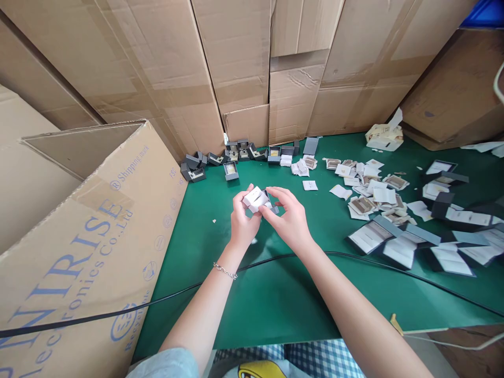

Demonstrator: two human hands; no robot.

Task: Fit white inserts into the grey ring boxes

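Both hands meet over the middle of the green tabletop. My left hand [244, 218] grips a small white folded card piece [255, 199] from the left side. On the right, the thumb and fingers of my right hand [289, 212] close on a small dark box [274, 208], which sits against the white piece and is partly hidden by the fingers. Beyond the hands, a small open dark box [231, 170] with a pale insert stands on the table. A white card [310, 185] lies flat to the right of it.
A big cardboard carton [94, 236] stands at the left. Several small black boxes [193, 167] line the back. Loose white papers and inserts [384, 195] are heaped at right, near opened boxes [374, 234]. A black cable [354, 253] crosses the green table [283, 315]. A tissue pack [385, 136] sits behind.
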